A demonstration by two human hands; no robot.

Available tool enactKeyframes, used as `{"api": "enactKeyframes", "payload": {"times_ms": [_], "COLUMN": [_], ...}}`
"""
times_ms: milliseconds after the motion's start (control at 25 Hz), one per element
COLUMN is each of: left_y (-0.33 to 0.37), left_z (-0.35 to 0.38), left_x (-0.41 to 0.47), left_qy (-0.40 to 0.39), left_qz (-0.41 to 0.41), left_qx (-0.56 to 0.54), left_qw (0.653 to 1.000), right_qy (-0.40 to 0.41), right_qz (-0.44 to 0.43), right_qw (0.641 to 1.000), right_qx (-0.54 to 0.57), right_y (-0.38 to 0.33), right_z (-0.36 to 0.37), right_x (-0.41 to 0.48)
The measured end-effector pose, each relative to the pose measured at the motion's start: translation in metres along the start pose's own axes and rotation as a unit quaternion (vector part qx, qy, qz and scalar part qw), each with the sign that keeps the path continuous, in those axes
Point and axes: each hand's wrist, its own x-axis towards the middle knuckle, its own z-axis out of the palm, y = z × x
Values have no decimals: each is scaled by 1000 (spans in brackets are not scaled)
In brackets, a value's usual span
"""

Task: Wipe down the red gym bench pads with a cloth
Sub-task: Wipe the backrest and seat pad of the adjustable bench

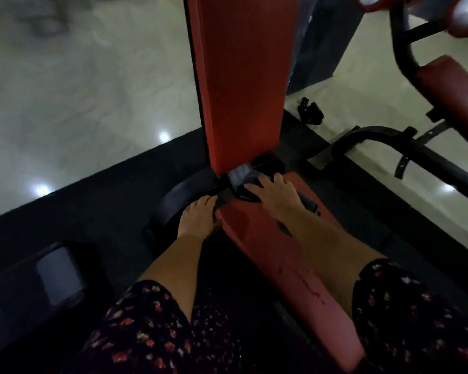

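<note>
A red bench stands in front of me, with an upright red back pad [243, 76] and a sloping red seat pad [268, 247] that carries a few wet marks. My right hand [273, 194] lies with spread fingers on a dark cloth [243, 182] at the far end of the seat pad, by the gap under the back pad. A bit of the cloth also shows right of my wrist. My left hand [200, 215] rests with fairly straight fingers against the far left corner of the seat pad, beside the black frame.
The bench stands on a black rubber mat [106, 190] over a glossy pale floor [79, 90]. At the right is another machine with red pads [451, 90] and a black tube frame [376, 139]. A small black object [311, 112] lies on the floor. Dark equipment [46, 279] sits lower left.
</note>
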Motion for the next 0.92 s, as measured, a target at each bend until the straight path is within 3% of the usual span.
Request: {"api": "enactKeyframes", "payload": {"times_ms": [160, 360, 560, 640, 760, 920], "left_y": [8, 36, 36, 28, 6, 1], "left_z": [89, 144, 152, 153, 153, 153], "left_x": [27, 29, 21, 21, 27, 29], "left_qy": [-24, 115, 154, 119, 85, 106], "left_qz": [-93, -156, -166, -143, -131, -118], "left_qx": [-92, -309, -430, -424, -370, -380], "left_qw": [991, 931, 874, 886, 916, 911], "right_qy": [-3, 28, 8, 0, 32, 59], "right_qz": [-73, -51, -184, -205, -162, -183], "right_qw": [993, 993, 978, 970, 978, 976], "right_qx": [-89, -98, -101, -130, -124, -99], "right_y": [-26, -44, -12, 4, -9, -33], "right_z": [62, 107, 109, 115, 108, 108], "right_x": [44, 77, 56, 48, 75, 84]}}
